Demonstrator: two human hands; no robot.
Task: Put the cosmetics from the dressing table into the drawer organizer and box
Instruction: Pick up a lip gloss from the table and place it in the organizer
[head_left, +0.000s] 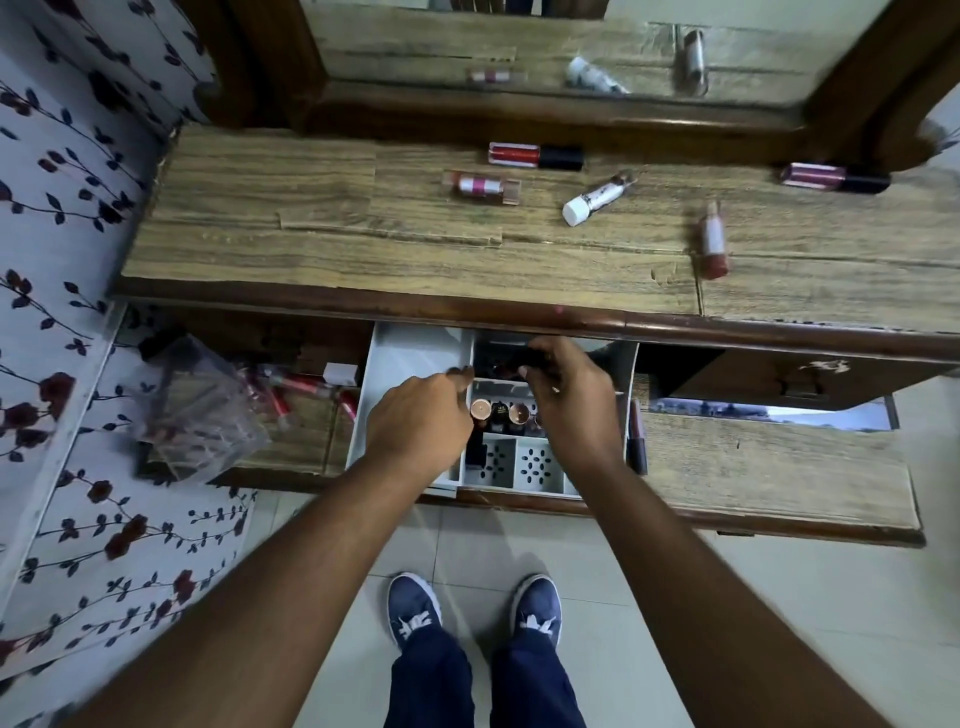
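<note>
A white drawer organizer (410, 358) sits in the open drawer below the table's front edge. My right hand (569, 395) grips a dark cosmetic (519, 357) over the organizer's back compartment. My left hand (418, 415) hovers over the organizer with curled fingers, and whether it holds anything is hidden. Several lipsticks (480, 410) stand in the middle row. On the dressing table (311, 228) lie a red gloss tube (535, 155), a pink-white tube (483, 186), a white-capped tube (597, 200), a pink bottle (712, 241) and a purple gloss tube (834, 176).
A clear box (192, 410) and several red lipsticks (301, 387) lie in the drawer's left part. A dark tube (636, 436) rests right of the organizer. A mirror (571, 47) stands behind the table. Floral wallpaper covers the left wall. My shoes stand on the tiled floor.
</note>
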